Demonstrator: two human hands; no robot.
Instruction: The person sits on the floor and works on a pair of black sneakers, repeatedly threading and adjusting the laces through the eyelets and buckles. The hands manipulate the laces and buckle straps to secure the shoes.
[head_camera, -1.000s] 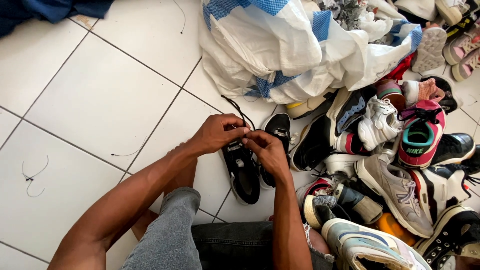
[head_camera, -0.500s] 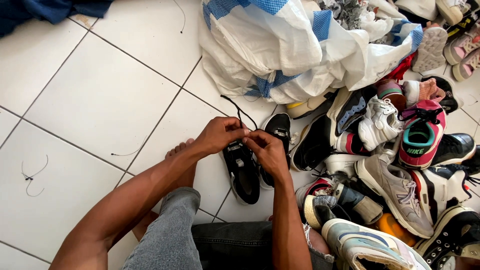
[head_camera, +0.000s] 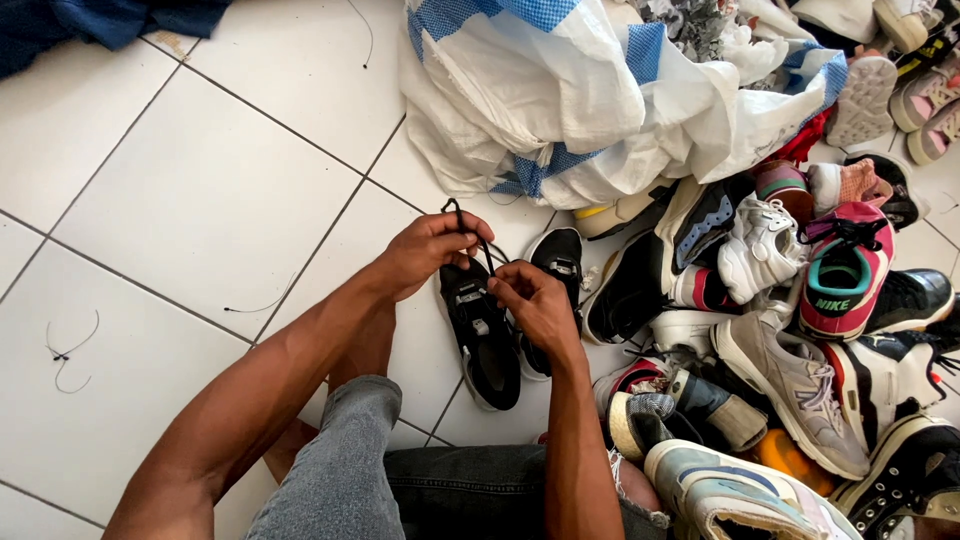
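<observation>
Pinching a black lace (head_camera: 458, 212), left-hand fingers (head_camera: 462, 232); black shoe (head_camera: 484, 335) lying just below.

sack: white and blue, crumpled (head_camera: 560, 90)
shoe heap: mixed sneakers, right (head_camera: 800, 330)
floor: white tiles (head_camera: 200, 200)
cloth: blue, top-left corner (head_camera: 90, 25)
</observation>
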